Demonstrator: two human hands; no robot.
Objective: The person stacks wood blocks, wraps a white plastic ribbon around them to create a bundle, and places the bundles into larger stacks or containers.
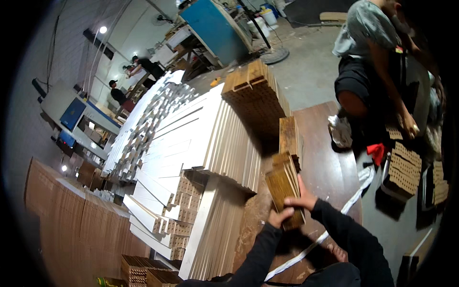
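Note:
Both my hands grip a small stack of brown-stained wooden slats (281,185), tilted over a brown board surface. My left hand (278,218) is closed around the near left end, its thumb along the edge. On the right side my right hand (304,197) is closed, with the thumb lying across the top face and the fingers partly hidden behind the slats. Just beyond the stack stand more brown slats (288,136), upright or leaning. Behind them is a taller block of stacked brown slats (248,79) with rows of holes in the side.
White boards (177,138) with drilled ends are piled to my left. A white strap (306,253) crosses the brown surface (330,138). At right a co-worker (368,52) bends over drilled wood bundles (403,170). Stacked brown panels (86,215) stand far left; other people work farther back.

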